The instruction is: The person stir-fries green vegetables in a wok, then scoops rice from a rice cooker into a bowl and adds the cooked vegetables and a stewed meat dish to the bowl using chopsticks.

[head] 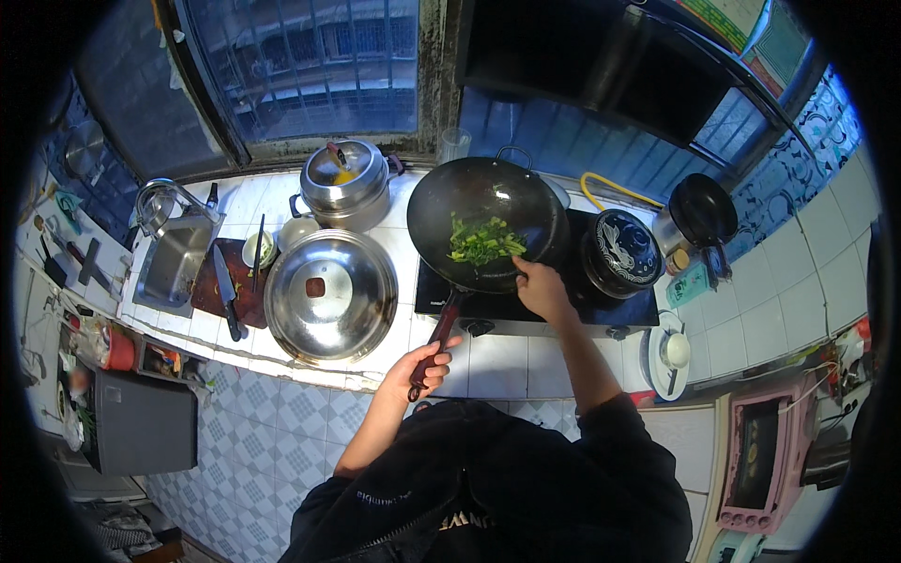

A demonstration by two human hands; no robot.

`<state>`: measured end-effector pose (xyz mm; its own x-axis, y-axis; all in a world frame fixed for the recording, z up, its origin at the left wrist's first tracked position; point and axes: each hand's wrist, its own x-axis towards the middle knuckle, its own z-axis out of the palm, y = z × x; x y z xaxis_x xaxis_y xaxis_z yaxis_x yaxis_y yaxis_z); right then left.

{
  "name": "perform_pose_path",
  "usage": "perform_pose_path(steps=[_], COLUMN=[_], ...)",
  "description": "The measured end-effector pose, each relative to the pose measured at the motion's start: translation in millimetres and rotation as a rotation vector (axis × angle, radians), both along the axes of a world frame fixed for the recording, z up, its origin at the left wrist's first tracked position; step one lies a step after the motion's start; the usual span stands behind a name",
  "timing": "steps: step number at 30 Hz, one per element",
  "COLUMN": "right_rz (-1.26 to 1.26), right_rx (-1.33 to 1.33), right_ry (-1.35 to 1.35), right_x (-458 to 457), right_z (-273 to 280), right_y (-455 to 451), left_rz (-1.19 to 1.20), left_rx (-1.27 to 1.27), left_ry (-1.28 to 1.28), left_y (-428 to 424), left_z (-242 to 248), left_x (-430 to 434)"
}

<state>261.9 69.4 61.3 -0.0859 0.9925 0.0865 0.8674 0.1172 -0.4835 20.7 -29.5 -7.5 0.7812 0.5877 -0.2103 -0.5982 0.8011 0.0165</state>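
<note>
A dark wok (443, 193) tilts above the gas stove (521, 306), its inside facing me. My left hand (415, 366) grips the wok's reddish-brown handle (442, 331) from below. Chopped green leafy vegetables (487, 239) lie in a heap inside the wok. My right hand (545, 292) reaches over the wok's near right rim, a fingertip beside the greens. The rest of its fingers are hidden beneath the hand, so whether it holds anything does not show.
Left of the stove are a large steel lid (338, 320), a steamer pot (348, 190), a cutting board (243, 292) with a knife (225, 281), and a sink (174, 264). Right stand a lidded dark pot (623, 253), stacked pans (704, 207) and a plate (662, 366) with a ladle (677, 350).
</note>
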Motion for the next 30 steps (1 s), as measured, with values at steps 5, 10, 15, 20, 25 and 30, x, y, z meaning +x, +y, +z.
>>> perform_pose_path(steps=[5,10,15,20,25,30], right_rz=[0.053,-0.003,-0.070,-0.072,-0.075,-0.081], right_rx=[-0.035,-0.023,-0.043,-0.076,-0.081,-0.066], right_ry=[-0.181,-0.206,-0.095,-0.124,-0.146,-0.156], right_x=[1.8,30.2,44.2,30.3,17.5,16.3], right_z=[4.8,25.5,32.7,15.1,4.6,5.9], right_y=[-7.1,-23.6,-52.8,-60.7,-60.1,-61.6], left_rz=[0.003,0.016,0.014,0.015,-0.006,0.011], left_rx=[0.007,0.026,-0.007,-0.018,-0.023,-0.018], left_ry=[-0.020,0.010,-0.038,-0.029,-0.070,-0.012], left_y=[-0.2,1.3,0.1,-1.3,-2.7,-3.5], left_z=[-0.9,-0.3,-0.5,-3.2,-1.1,-0.5], left_x=[0.0,0.1,2.0,9.4,9.5,10.0])
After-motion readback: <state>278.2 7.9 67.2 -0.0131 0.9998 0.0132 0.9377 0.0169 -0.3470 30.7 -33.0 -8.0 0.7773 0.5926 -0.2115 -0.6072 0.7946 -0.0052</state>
